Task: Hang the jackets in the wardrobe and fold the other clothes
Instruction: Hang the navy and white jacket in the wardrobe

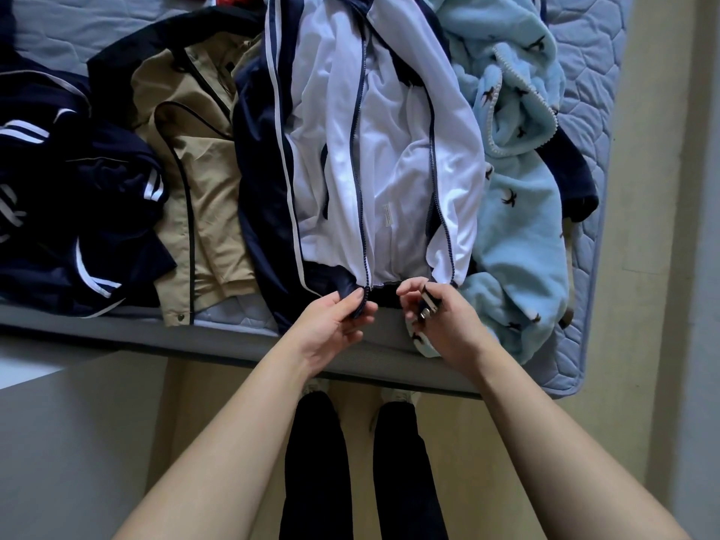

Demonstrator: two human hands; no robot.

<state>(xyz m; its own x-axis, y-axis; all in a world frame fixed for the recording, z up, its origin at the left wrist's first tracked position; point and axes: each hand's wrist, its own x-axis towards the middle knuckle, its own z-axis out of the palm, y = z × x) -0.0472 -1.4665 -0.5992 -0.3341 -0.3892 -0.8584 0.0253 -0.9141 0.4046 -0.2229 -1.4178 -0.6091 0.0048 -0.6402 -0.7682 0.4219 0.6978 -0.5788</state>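
Head view, looking down: a white and navy jacket (389, 169) lies open, lining up, in the centre of the frame on a mattress (584, 52), its hem at the near edge. The left hand (335, 325) pinches the hem's left zip end between thumb and fingers. The right hand (436, 325), just beside it, grips the right zip end with its metal slider (426, 311). Both grips sit at the jacket's bottom edge. A tan jacket (195, 169) and navy clothes (78, 208) lie at left, a blue fleece (518, 228) at right.

Quilted grey-blue mattress (596, 64) w/ plain grey side, beige floor (631, 344) to rt & below.
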